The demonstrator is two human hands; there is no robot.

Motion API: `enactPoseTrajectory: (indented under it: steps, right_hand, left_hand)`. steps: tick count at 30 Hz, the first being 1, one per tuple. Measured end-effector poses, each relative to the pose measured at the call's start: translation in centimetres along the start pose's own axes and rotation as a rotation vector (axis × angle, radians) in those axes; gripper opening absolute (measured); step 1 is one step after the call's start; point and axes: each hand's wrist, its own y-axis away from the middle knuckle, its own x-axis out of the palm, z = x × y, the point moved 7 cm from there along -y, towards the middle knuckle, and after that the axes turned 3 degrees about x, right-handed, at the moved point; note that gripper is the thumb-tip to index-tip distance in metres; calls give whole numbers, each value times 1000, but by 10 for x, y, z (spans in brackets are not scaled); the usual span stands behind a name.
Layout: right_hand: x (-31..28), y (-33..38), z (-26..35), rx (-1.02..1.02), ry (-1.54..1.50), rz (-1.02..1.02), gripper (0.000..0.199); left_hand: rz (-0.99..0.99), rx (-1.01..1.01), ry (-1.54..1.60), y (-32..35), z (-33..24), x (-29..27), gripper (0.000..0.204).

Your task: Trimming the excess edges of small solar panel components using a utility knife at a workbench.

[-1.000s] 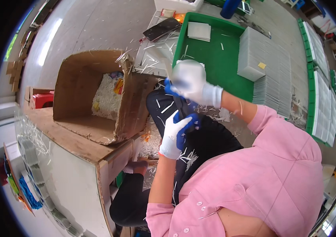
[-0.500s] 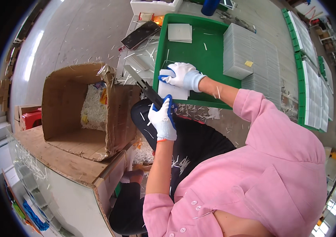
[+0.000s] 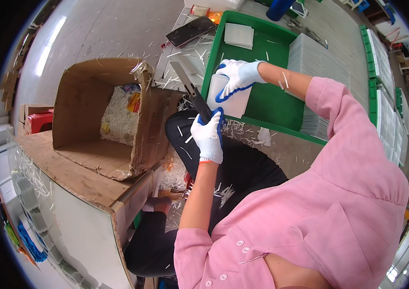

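Note:
My left hand (image 3: 207, 130), in a white glove with a blue palm, is closed round the black handle of a box cutter (image 3: 197, 100). The cutter's long grey blade points up and away, beside the left wall of a green tray (image 3: 272, 113). Inside the tray's near left corner lies a stack of white cards (image 3: 235, 104). My right hand (image 3: 235, 79), gloved the same way, rests over these cards with thumb and fingers spread apart. Another small stack of white cards (image 3: 239, 35) sits in the far left corner. Rows of packed white cards (image 3: 312, 58) fill the tray's right side.
Left of my knee, a cardboard box (image 3: 81, 115) lies on its side on a wooden board (image 3: 36, 149), holding paper shreds (image 3: 120, 115). A black phone (image 3: 191, 31) is beyond the cutter. More green trays (image 3: 373, 77) stand at right. Paper strips litter the floor.
My right hand has shifted on the cards, its thumb now spread away from the fingers. The whole view has swung, so the tray appears further right. The box cutter stays in my left hand.

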Motion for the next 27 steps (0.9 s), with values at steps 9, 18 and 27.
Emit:
enactPoseTrajectory:
  steps: [9, 18, 27]
  right_hand:
    - [17, 43, -49, 141, -885, 20, 72]
    - [-24, 203, -90, 302, -24, -484, 82]
    - [29, 235, -99, 222, 296, -572, 90]
  left_hand:
    - [93, -4, 22, 11, -7, -2, 12]
    - [101, 36, -33, 56, -32, -36, 15]
    - [153, 57, -124, 76, -29, -29, 13]
